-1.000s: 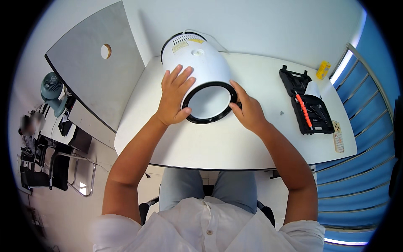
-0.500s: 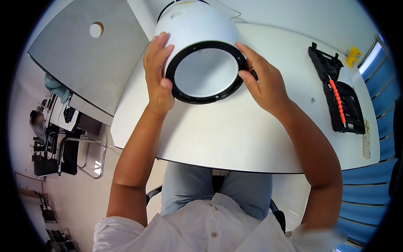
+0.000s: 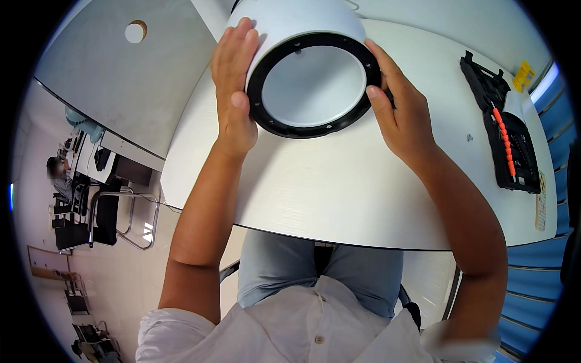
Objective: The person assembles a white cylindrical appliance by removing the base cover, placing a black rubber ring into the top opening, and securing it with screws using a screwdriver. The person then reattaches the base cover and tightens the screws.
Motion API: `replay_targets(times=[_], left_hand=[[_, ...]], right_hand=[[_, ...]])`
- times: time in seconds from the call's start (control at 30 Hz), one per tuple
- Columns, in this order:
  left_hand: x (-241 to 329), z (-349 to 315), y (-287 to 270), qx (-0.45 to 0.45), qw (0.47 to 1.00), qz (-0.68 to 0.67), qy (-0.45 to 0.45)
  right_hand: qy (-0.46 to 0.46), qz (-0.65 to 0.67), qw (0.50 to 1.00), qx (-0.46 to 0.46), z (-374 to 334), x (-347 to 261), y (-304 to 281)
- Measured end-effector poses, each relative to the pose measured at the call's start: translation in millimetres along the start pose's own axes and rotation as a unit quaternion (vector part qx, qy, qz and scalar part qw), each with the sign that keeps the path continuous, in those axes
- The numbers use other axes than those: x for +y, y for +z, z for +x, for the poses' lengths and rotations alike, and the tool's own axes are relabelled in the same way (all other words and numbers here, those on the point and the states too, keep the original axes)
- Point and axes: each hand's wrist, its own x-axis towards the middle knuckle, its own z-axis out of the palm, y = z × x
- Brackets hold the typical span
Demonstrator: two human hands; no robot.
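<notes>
A large white drum-shaped housing (image 3: 302,21) with a black ring (image 3: 261,118) round its open end lies tilted toward me at the far side of the white table. Several small holes or screws dot the ring, and the inside looks smooth and pale. My left hand (image 3: 235,91) presses along the housing's left side, fingers stretched up the wall and thumb by the ring. On the right, my right hand (image 3: 402,109) grips the ring's edge, thumb in front and fingers behind. A small dark part shows beside its palm; I cannot make it out. The housing's far end is cut off.
An open black tool case (image 3: 514,142) with an orange flexible shaft (image 3: 504,144) lies at the right. Small metal bits (image 3: 469,138) lie left of it. A yellow packet (image 3: 524,76) is behind. A grey panel (image 3: 121,78) with a round hole adjoins at left.
The view has shifted, so the table things appear farther right. The housing sits a little farther from me, its ring seen at a slightly different tilt. Both hands still hold it.
</notes>
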Motion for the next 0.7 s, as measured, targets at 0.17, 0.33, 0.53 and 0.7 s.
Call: replay_targets(times=[0.17, 0.33, 0.53, 0.7], left_hand=[[0.4, -2.8, -0.4, -0.001, 1.0, -0.005, -0.019], [-1.5, -3.3, 1.6, 0.009, 1.0, 0.004, -0.011], [-0.3, -3.6, 4.2, 0.023, 0.999, 0.022, -0.015], [3.6, -2.0, 3.9, 0.029, 0.999, 0.014, -0.032]], right_hand=[[0.006, 0.0, 1.0, -0.001, -0.7, -0.3, 0.3], [0.001, 0.0, 1.0, 0.0, -0.9, -0.2, 1.6], [-0.011, -0.008, 1.0, -0.003, -0.1, -1.2, 0.3], [0.006, -0.012, 1.0, 0.001, 0.1, -2.6, 1.0]])
